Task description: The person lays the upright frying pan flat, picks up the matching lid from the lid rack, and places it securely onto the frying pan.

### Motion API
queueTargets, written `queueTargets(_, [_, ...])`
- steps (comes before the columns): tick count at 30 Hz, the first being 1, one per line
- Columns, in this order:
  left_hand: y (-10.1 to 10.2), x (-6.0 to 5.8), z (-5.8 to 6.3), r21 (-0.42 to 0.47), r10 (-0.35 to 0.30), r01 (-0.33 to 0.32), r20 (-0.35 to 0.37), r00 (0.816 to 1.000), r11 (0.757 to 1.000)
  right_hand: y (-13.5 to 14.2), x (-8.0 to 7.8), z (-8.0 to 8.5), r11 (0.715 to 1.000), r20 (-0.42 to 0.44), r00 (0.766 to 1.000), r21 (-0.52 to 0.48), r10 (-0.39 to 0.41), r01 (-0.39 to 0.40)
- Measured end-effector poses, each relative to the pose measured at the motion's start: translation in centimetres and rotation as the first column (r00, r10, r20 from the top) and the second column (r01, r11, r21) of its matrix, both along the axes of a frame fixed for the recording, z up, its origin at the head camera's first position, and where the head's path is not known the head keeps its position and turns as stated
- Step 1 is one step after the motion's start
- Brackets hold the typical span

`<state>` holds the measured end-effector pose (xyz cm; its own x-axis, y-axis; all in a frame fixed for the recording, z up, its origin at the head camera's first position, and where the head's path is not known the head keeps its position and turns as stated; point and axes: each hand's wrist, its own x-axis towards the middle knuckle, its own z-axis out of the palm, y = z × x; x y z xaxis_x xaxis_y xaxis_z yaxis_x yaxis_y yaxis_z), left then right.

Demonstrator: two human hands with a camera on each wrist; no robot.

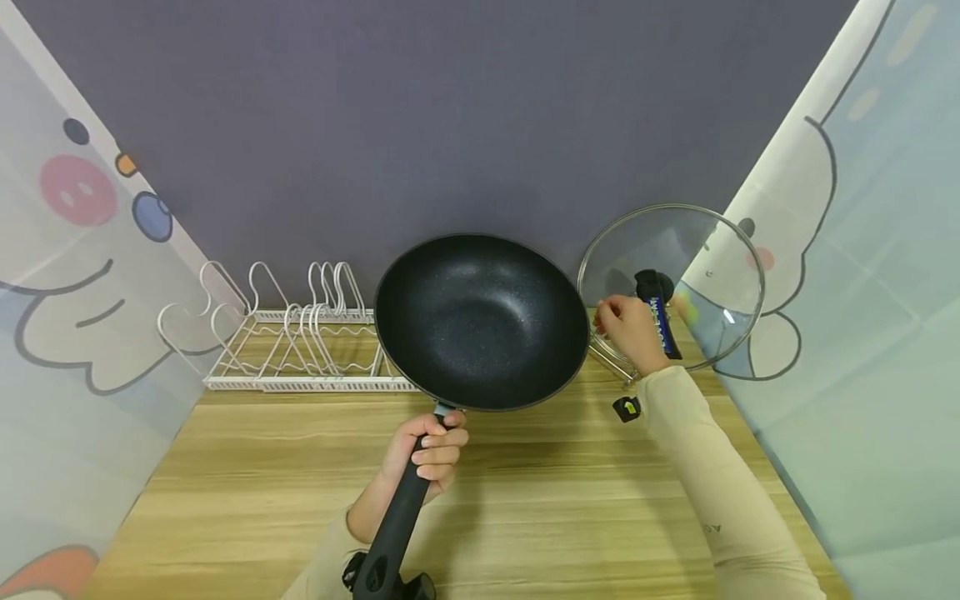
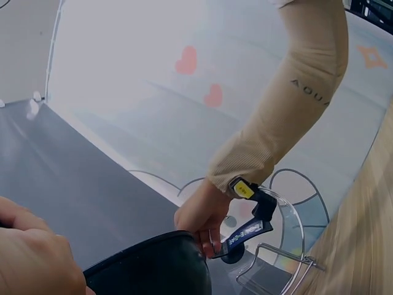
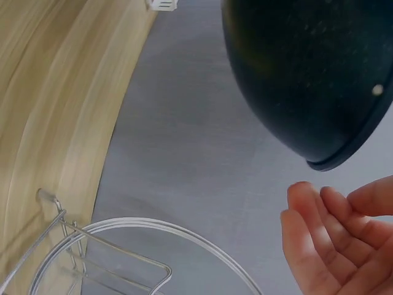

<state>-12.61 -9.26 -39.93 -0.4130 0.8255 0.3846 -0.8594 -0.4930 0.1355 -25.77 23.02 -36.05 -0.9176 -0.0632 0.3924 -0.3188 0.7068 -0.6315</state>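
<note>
A black wok (image 1: 483, 325) is held up above the table, its dark inside facing the head camera. My left hand (image 1: 431, 454) grips its long black handle (image 1: 397, 525) close to the bowl. To the right of the rim is my right hand (image 1: 628, 327), apart from the wok and holding nothing. Its fingers (image 3: 331, 239) are loosely bent below the rim in the right wrist view. A glass lid (image 1: 720, 275) with a metal edge stands upright behind this hand in a wire stand (image 1: 615, 362).
On the left of the wooden table (image 1: 300, 467) sits a white wire rack (image 1: 300, 383) with several curved dividers, partly behind the wok. A grey wall (image 1: 480, 117) rises at the back. Printed cartoon panels (image 1: 60, 333) flank both sides.
</note>
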Motion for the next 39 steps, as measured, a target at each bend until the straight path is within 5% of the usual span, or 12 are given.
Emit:
queueTargets(12, [-0.1, 0.2, 0.3, -0.018, -0.010, 0.010, 0.006, 1.000, 1.000, 0.7, -2.2, 1.3, 0.989, 0.245, 0.967, -0.146, 0.070, -0.035])
queueTargets(26, [-0.2, 0.5, 0.3, -0.014, -0.014, 0.014, 0.009, 1.000, 1.000, 0.0, -4.5, 3.3, 0.917, 0.432, 0.872, -0.396, 0.232, -0.047])
queueTargets(39, [-0.2, 1.0, 0.3, -0.041, -0.012, 0.015, 0.051, 0.999, 0.999, -1.1, -5.8, 3.5, 0.943, 0.521, 0.822, -0.329, 0.231, -0.056])
